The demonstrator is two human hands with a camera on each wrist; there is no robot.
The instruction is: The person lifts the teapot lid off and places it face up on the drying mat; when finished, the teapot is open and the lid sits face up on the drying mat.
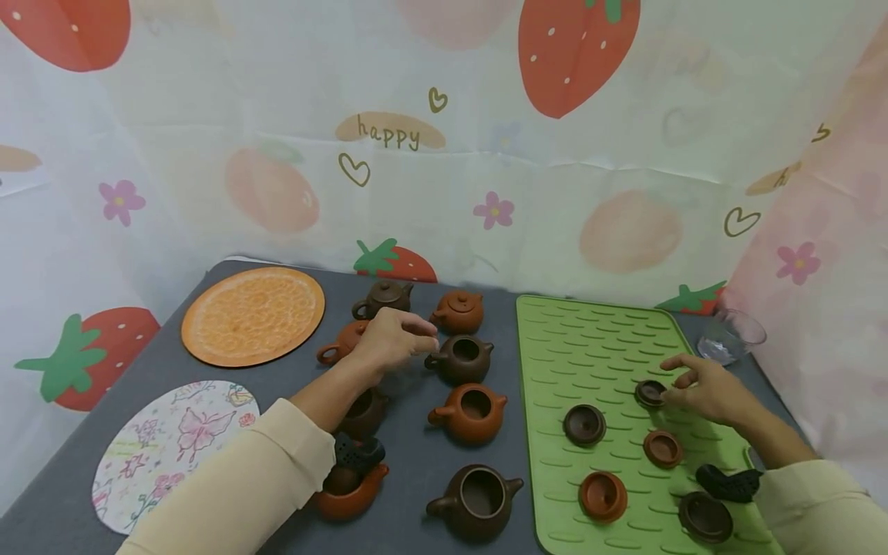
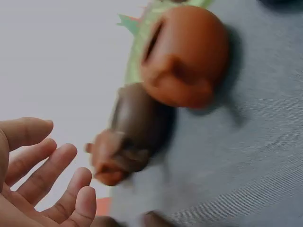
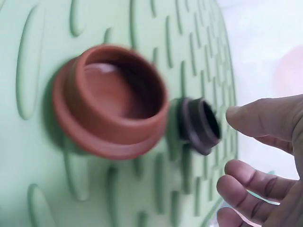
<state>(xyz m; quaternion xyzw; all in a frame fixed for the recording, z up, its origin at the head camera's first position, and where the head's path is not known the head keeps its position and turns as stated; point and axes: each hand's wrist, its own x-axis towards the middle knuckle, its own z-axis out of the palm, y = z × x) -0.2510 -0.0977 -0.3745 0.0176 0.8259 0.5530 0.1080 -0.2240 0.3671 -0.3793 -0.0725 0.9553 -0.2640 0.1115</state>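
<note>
My left hand (image 1: 398,338), fingers loosely extended, hovers beside a lidless dark brown teapot (image 1: 463,371) and holds nothing. In the left wrist view its fingers (image 2: 45,182) stand apart from that teapot (image 2: 137,127). My right hand (image 1: 709,388) reaches over the green mat (image 1: 583,331), with thumb and fingers spread close to a small dark lid (image 3: 199,124). A larger reddish lid (image 3: 113,139) lies upside down nearer the wrist camera. Below the first teapot stand a lidless orange teapot (image 1: 479,428) and another dark brown one (image 1: 472,524).
An orange teapot (image 1: 461,314) and a dark teapot (image 1: 388,295) at the back wear lids. More teapots are partly hidden by my left arm. Several lids, including an orange one (image 1: 603,501), lie on the mat. A glass bowl (image 1: 728,339) stands back right; round mats (image 1: 253,316) lie left.
</note>
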